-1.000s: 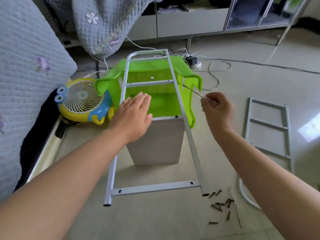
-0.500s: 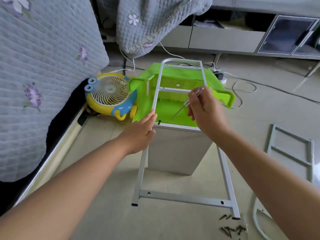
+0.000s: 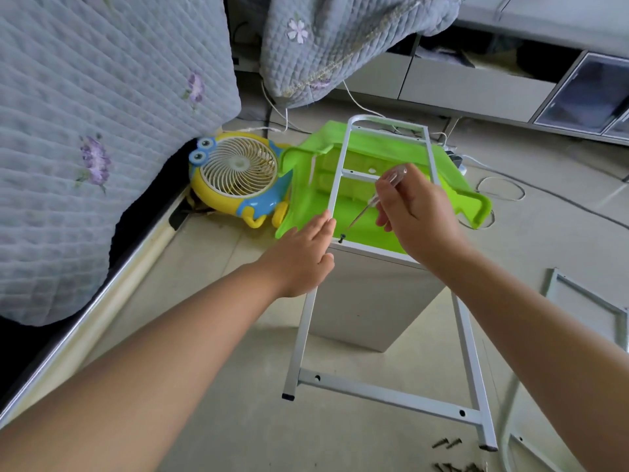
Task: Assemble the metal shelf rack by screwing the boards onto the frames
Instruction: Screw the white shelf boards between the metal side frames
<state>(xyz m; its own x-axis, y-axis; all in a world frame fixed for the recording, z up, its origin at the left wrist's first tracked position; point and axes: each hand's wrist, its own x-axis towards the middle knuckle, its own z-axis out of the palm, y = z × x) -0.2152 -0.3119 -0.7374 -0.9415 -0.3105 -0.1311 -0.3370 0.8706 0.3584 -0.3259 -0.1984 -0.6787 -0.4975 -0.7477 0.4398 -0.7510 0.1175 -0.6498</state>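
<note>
A white metal ladder frame [image 3: 388, 397] lies across a grey board [image 3: 371, 301] standing on edge and a green plastic stool [image 3: 466, 199]. My right hand [image 3: 420, 216] grips a thin screwdriver [image 3: 366, 210] with a clear handle; its tip sits on a dark screw [image 3: 342, 237] at the left end of the rung over the board. My left hand [image 3: 301, 257] rests with straight fingers against the frame's left rail beside that screw.
A second frame [image 3: 592, 311] lies on the floor at the right. Several loose screws [image 3: 451, 454] lie near the frame's near right foot. A yellow and blue fan [image 3: 238, 178] and a quilted bed [image 3: 85, 131] stand to the left; cables [image 3: 500, 189] trail behind.
My right hand swung the screwdriver from the frame's right side over to the left screw, tip down on it. My left hand slid from the board top to the left rail.
</note>
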